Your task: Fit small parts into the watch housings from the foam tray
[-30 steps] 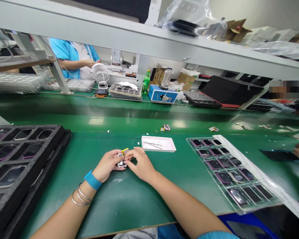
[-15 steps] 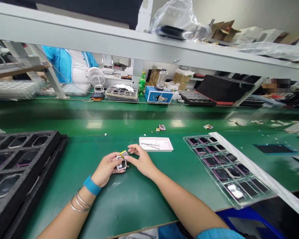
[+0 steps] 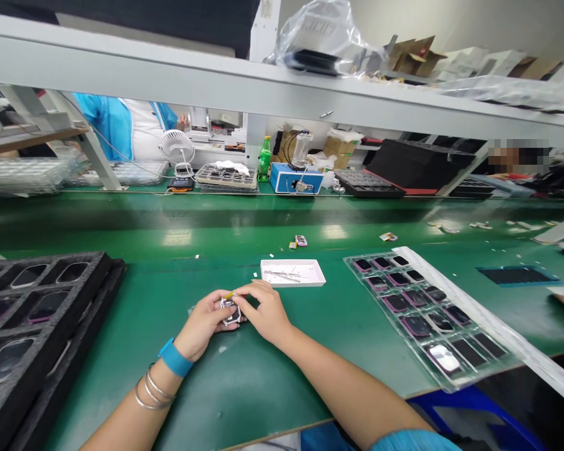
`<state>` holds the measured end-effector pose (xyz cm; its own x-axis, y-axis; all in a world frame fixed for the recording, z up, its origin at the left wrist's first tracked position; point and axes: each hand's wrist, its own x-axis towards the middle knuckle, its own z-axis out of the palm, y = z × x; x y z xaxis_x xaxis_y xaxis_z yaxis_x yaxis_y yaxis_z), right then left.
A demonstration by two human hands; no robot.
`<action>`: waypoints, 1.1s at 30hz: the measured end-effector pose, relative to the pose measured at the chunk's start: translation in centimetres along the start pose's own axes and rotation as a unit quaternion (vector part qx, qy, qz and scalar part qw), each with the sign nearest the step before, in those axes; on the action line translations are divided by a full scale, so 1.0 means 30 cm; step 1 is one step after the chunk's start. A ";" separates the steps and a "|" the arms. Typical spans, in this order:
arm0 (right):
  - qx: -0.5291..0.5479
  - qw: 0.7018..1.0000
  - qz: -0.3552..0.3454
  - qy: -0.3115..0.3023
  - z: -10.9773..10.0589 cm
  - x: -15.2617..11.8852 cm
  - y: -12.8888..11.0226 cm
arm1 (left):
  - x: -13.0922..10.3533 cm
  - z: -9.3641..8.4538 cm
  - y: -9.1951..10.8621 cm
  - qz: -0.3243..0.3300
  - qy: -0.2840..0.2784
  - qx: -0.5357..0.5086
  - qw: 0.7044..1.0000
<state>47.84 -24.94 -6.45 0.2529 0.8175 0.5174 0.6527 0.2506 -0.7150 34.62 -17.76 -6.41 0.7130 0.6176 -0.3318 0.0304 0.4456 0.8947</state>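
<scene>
You've got the small watch module [image 3: 230,311] pinched in both hands, left hand [image 3: 203,324] cradling, right hand [image 3: 261,311] working its yellow tab, just below the white tray [image 3: 292,273]. Looks mid-step; many pieces left.

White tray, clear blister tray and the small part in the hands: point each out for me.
white tray [image 3: 310,272], head view, on its bare floor right of the tweezers.
clear blister tray [image 3: 467,365], head view, on its near rim.
small part [image 3: 229,311], head view, on its face between both hands.
</scene>
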 end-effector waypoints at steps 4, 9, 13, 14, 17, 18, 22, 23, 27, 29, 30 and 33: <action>-0.087 0.992 -0.090 0.004 0.008 -0.013 0.002 | -0.001 -0.001 0.010 -0.016 0.014 -0.045 0.999; -0.188 0.967 -0.166 -0.034 0.006 -0.020 0.001 | 0.000 -0.015 0.027 -0.051 0.001 -0.181 0.982; -0.126 0.983 -0.129 -0.034 0.006 -0.013 0.007 | -0.002 -0.015 0.036 -0.014 0.008 -0.146 0.989; -0.085 0.992 -0.093 -0.029 0.007 -0.011 0.012 | -0.003 -0.014 0.037 -0.001 0.001 -0.129 0.992; 0.111 0.991 0.068 -0.041 0.016 -0.006 0.037 | -0.007 -0.011 0.035 0.030 -0.023 -0.091 0.995; 0.187 0.973 0.120 -0.058 0.021 -0.005 0.048 | -0.008 -0.010 0.033 0.038 -0.027 -0.081 0.996; 0.364 0.899 0.212 -0.117 0.041 -0.007 0.071 | -0.008 -0.013 0.023 0.055 -0.030 -0.052 0.997; 0.371 0.896 0.215 -0.114 0.044 -0.007 0.070 | -0.007 -0.014 0.022 0.060 -0.031 -0.047 0.997; 0.368 0.904 0.200 -0.087 0.046 -0.006 0.057 | 0.003 -0.007 0.016 0.091 -0.039 -0.040 0.994; 0.369 0.905 0.192 -0.088 0.042 -0.006 0.055 | 0.009 0.005 0.013 0.108 -0.035 -0.042 0.993; 0.368 0.905 0.193 -0.092 0.039 -0.007 0.056 | 0.010 0.011 0.014 0.113 -0.029 -0.045 0.992; 0.353 0.905 0.213 -0.109 0.025 -0.008 0.065 | -0.014 0.019 0.032 0.121 0.020 -0.068 0.990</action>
<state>48.51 -24.25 -8.33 0.1767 0.9814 0.0746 -0.1089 0.0948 -0.9895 34.74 -17.95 -5.26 0.6599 0.7405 -0.1271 -0.2344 0.3636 0.9016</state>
